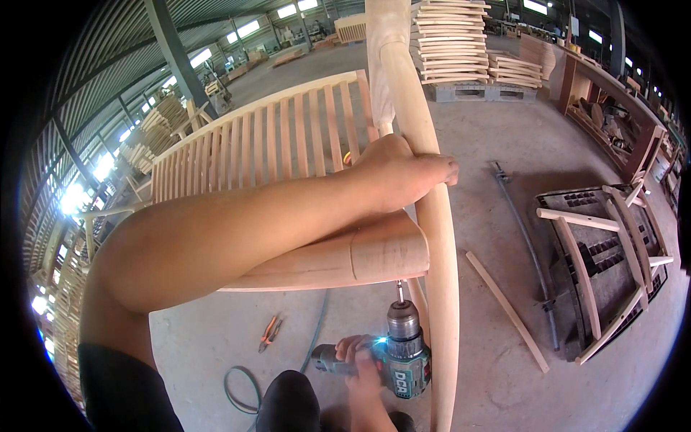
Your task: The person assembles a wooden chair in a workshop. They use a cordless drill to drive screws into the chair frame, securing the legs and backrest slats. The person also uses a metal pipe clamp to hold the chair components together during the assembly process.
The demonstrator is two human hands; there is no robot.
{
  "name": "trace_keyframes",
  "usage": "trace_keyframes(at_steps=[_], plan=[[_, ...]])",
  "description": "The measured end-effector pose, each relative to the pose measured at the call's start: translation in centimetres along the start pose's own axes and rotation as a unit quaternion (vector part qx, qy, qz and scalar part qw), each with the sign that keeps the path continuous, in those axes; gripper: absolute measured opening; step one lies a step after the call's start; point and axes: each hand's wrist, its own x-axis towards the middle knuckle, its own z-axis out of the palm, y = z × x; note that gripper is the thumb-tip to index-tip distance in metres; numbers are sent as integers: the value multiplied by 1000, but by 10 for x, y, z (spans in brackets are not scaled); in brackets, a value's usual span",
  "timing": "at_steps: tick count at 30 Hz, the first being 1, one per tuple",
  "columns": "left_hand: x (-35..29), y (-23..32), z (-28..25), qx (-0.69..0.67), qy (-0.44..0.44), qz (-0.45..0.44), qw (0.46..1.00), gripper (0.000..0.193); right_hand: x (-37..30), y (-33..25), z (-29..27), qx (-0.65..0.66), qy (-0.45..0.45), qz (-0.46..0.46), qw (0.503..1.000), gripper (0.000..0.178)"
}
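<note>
My left arm reaches across the front of a slatted wooden bench (270,137), and my left hand (403,173) is wrapped over its pale, rounded armrest (440,302). Lower down, my right hand (362,360) grips the handle of a dark green cordless drill (409,371), whose work light is lit. The drill's bit points away from me, its tip at the underside of the seat's front rail (389,252), close to the armrest. Whether the bit is inside the wood cannot be made out. My left forearm hides part of the seat.
Orange-handled pliers (270,333) and a green hose (241,392) lie on the concrete floor. To the right are a loose wooden strip (507,309), a long metal bar clamp (529,248) and a black pallet (576,288) carrying wooden frames. Stacked wooden parts (452,43) stand behind.
</note>
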Motion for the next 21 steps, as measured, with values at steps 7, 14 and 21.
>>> trace_keyframes(at_steps=[7,14,21], plan=[[-4,5,1,14,-2,-28,1000,37,4,-1,0,-4,6,16,1000,18],[-2,-1,0,-6,5,-13,1000,35,8,-1,5,9,-2,12,1000,19],[-2,1,3,-9,9,-6,1000,34,13,-1,3,7,13,12,1000,24]])
